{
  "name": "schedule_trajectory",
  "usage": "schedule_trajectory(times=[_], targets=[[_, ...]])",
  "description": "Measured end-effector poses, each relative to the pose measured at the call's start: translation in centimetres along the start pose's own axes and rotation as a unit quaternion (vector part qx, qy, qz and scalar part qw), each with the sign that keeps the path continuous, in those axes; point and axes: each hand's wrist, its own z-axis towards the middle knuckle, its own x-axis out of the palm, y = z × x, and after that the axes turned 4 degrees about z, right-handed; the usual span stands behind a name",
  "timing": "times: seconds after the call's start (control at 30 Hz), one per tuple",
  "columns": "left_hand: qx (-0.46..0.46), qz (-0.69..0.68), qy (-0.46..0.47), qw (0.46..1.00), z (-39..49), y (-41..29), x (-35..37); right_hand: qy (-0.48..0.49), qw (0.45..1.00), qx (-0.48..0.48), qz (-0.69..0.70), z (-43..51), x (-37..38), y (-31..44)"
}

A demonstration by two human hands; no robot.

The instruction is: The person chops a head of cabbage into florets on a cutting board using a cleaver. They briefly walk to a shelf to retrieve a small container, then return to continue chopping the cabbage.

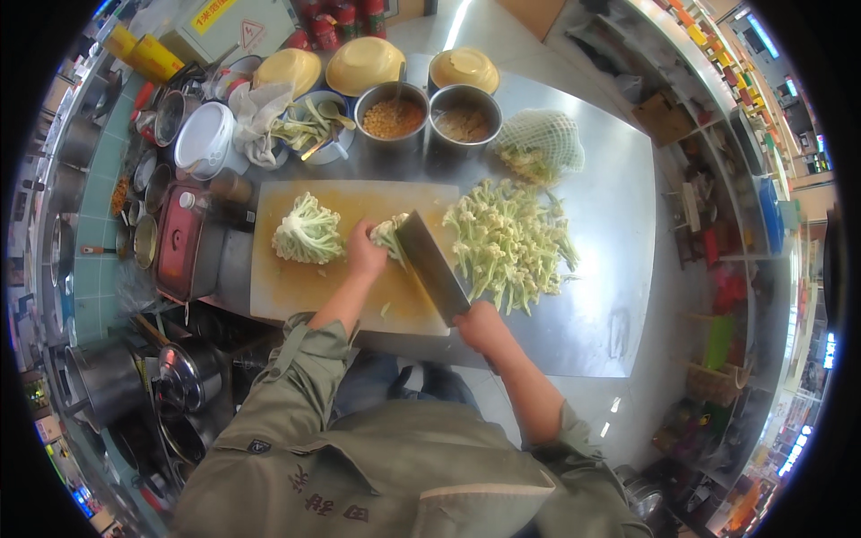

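Note:
On the worn, yellow-stained cutting board [289, 289], my left hand [366, 250] holds a piece of cauliflower [389, 234] near the board's middle. My right hand [479, 326] grips the handle end of a cleaver [430, 265], whose broad blade slants up and left beside that piece. Whether the edge touches it I cannot tell. A larger chunk of cauliflower [307, 230] lies at the board's left, apart from my left hand. Just right of the board, cut cauliflower florets [514, 242] are heaped, partly on the steel table [599, 269].
Behind the board stand two steel pots [391, 134] [465, 138] with food, a bowl of vegetable strips [319, 131] and upturned yellow bowls [366, 66]. A net-wrapped cauliflower [541, 141] sits at the back right. A red-lidded container [185, 235] is at the left.

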Motion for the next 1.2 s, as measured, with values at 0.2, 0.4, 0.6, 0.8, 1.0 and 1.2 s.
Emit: schedule_trajectory(times=[0.2,0.4,0.6,0.8,1.0,1.2], targets=[[-0.037,-0.196,0.058,0.978,-1.8,0.1,0.0,-0.054,0.970,0.091,0.218,-4.7,-0.4,-2.9],[0.131,0.013,0.032,0.991,-2.6,-2.4,1.1,-0.094,0.989,0.041,0.108,-8.4,-0.3,-5.1],[0.197,0.069,0.012,0.978,-2.7,-3.3,-0.2,-0.084,0.995,-0.055,-0.005,-8.4,0.1,-4.5],[0.184,0.062,0.028,0.981,-2.4,-3.0,-0.2,-0.082,0.993,-0.080,-0.020,-7.5,0.1,-2.6],[0.206,0.052,0.032,0.977,-2.2,-2.9,-0.2,-0.081,0.991,-0.087,-0.056,-6.2,-0.1,-2.3],[0.189,0.048,0.036,0.980,-2.1,-3.0,-0.1,-0.087,0.995,-0.052,-0.023,-6.7,-0.3,-1.7]])
